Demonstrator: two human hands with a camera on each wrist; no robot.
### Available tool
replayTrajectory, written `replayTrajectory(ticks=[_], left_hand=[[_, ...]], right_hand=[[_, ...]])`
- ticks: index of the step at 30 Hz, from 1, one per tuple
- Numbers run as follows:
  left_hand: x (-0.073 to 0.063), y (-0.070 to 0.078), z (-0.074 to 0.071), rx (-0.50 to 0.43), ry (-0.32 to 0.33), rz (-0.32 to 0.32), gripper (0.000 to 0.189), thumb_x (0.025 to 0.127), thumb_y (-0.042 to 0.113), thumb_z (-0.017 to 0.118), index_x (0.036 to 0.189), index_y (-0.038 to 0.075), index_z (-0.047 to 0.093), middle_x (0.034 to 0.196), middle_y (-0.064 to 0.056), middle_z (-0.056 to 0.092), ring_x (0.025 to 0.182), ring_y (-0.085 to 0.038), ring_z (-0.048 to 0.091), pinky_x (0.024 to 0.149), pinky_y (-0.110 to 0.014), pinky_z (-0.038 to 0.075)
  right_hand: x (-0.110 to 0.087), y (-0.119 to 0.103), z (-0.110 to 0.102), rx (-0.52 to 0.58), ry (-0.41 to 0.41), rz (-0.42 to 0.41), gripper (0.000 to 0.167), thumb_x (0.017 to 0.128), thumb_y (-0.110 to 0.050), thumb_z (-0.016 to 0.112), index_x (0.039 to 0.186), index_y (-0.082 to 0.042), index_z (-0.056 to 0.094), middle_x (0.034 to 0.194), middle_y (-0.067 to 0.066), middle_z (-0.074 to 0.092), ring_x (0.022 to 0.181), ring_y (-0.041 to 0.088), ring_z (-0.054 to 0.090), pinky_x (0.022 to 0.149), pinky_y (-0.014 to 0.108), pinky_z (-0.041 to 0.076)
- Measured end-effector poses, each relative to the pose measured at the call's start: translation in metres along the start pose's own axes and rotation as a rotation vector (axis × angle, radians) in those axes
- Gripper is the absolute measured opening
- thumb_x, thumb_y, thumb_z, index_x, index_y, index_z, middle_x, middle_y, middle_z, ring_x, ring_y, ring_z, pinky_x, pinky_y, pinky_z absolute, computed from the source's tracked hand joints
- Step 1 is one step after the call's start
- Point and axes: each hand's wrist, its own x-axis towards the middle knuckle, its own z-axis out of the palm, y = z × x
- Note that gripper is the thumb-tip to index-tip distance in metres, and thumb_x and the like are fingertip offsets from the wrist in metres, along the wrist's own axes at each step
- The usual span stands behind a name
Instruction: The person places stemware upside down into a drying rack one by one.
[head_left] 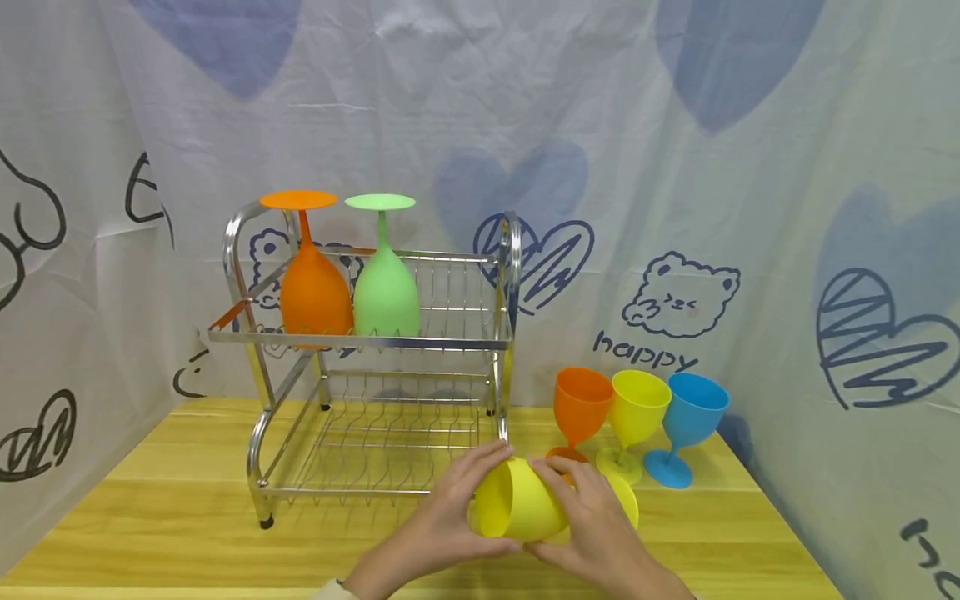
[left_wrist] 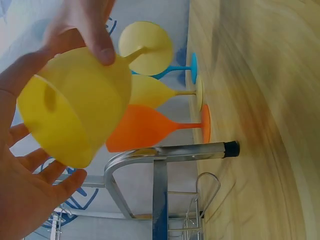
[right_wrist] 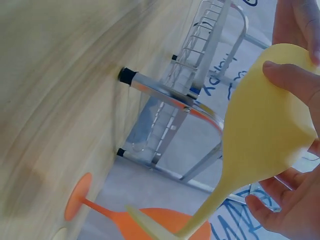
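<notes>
yellow stemmed plastic goblet (head_left: 538,504) tipped sideways, lower centre of frame, mouth leftward. left hand (head_left: 450,517): fingers part-open, curved round rim. right hand (head_left: 600,525): fingers part-open, gripping bowl. silver metal two-tier rack (head_left: 457,342) centre-left.

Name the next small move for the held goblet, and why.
Probably turn the held yellow goblet mouth-down: the right hand grips it sideways, the left hand around its rim, while the orange goblet and green goblet on the rack stand upside down.
</notes>
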Motion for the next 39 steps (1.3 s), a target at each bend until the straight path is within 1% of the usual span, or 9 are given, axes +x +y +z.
replayTrajectory(ticks=[12,16,22,24,28,30,33,37,39], left_hand=[[-0.003,-0.006,0.003,-0.073,0.062,0.034,0.080,0.067,0.020,0.089,0.137,0.012,0.051,0.139,-0.009,0.048,0.121,-0.028,0.050,0.094,-0.046,0.050],[-0.004,-0.008,0.000,-0.192,0.102,0.008,0.080,0.069,0.014,0.088,0.138,0.010,0.049,0.138,-0.015,0.049,0.120,-0.029,0.050,0.092,-0.040,0.051],[-0.003,-0.009,-0.006,-0.427,0.209,-0.108,0.074,0.072,0.004,0.084,0.137,0.004,0.048,0.136,-0.017,0.048,0.123,-0.038,0.046,0.094,-0.035,0.049],[-0.003,-0.008,-0.010,-0.510,0.233,-0.166,0.073,0.075,0.002,0.082,0.139,0.005,0.047,0.136,-0.019,0.048,0.124,-0.039,0.045,0.095,-0.035,0.048],[-0.002,-0.004,-0.016,-0.651,0.271,-0.273,0.072,0.078,-0.001,0.077,0.141,0.005,0.044,0.136,-0.019,0.047,0.125,-0.037,0.045,0.097,-0.036,0.046],[-0.001,-0.003,-0.017,-0.712,0.290,-0.299,0.071,0.079,-0.002,0.076,0.142,0.004,0.044,0.137,-0.019,0.046,0.125,-0.036,0.045,0.096,-0.037,0.047],[-0.001,-0.001,-0.018,-0.797,0.304,-0.333,0.070,0.080,-0.002,0.073,0.142,0.004,0.042,0.136,-0.019,0.045,0.123,-0.034,0.047,0.091,-0.039,0.051],[-0.002,0.002,-0.019,-0.861,0.298,-0.332,0.069,0.079,0.001,0.068,0.142,0.002,0.041,0.136,-0.020,0.044,0.121,-0.033,0.048,0.089,-0.040,0.052],[-0.002,0.004,-0.019,-0.876,0.286,-0.323,0.069,0.080,0.003,0.067,0.143,0.001,0.040,0.136,-0.021,0.044,0.122,-0.033,0.048,0.090,-0.040,0.052]], right_hand=[[0.000,-0.010,-0.003,-0.040,0.012,-0.004,0.096,0.049,-0.033,0.095,0.130,-0.004,0.054,0.117,0.013,0.057,0.098,0.025,0.055,0.079,0.046,0.054],[-0.002,-0.013,-0.008,-0.002,0.038,-0.008,0.091,0.063,-0.039,0.089,0.136,-0.004,0.049,0.130,0.014,0.052,0.108,0.028,0.053,0.084,0.050,0.053],[-0.006,-0.015,-0.009,0.128,0.248,-0.075,0.062,0.093,-0.049,0.057,0.129,0.001,0.055,0.134,0.020,0.051,0.119,0.030,0.050,0.105,0.029,0.039],[-0.008,-0.016,-0.009,0.185,0.303,-0.083,0.057,0.095,-0.044,0.058,0.126,0.004,0.057,0.132,0.022,0.051,0.122,0.027,0.048,0.109,0.023,0.032],[-0.010,-0.017,-0.005,0.274,0.410,-0.053,0.052,0.094,-0.037,0.063,0.120,0.008,0.059,0.127,0.025,0.054,0.123,0.021,0.050,0.103,0.022,0.039],[-0.010,-0.020,-0.004,0.292,0.450,0.007,0.050,0.093,-0.035,0.064,0.118,0.008,0.060,0.123,0.023,0.057,0.119,0.019,0.053,0.100,0.020,0.042],[-0.009,-0.027,-0.007,0.386,0.408,0.239,0.042,0.089,-0.023,0.072,0.119,0.003,0.060,0.122,0.015,0.061,0.114,0.014,0.055,0.095,0.017,0.045],[0.000,-0.032,-0.015,0.794,0.184,0.660,0.054,0.086,-0.008,0.073,0.135,-0.002,0.049,0.134,0.014,0.055,0.120,0.019,0.053,0.094,0.023,0.048],[0.007,-0.031,-0.018,0.997,0.101,0.824,0.059,0.091,-0.012,0.068,0.143,-0.004,0.040,0.142,0.017,0.047,0.126,0.028,0.048,0.097,0.030,0.048]])
